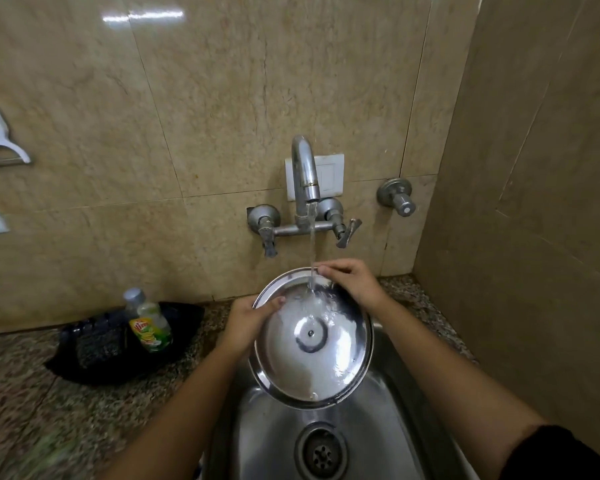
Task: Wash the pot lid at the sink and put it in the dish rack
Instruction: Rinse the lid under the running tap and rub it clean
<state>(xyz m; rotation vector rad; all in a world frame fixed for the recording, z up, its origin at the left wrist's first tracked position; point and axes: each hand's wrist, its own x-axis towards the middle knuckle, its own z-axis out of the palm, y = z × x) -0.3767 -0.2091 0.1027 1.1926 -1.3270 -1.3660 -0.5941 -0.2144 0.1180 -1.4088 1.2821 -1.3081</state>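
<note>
The round steel pot lid [329, 358] is held over the steel sink [274, 434], its underside facing me and tilted. Water from the wall tap [305, 171] falls onto its upper part and runs down it. My left hand [248, 323] grips the lid's left rim, thumb on the inner face. At the far rim, my right hand [352, 280] pinches the lid's top edge beside the stream. No dish rack is in view.
A dish soap bottle [148, 322] and a dark scrubber [96, 344] sit on a black tray [184, 313] on the granite counter left of the sink. The drain [322, 453] lies below the lid. A tiled side wall [534, 202] stands close on the right.
</note>
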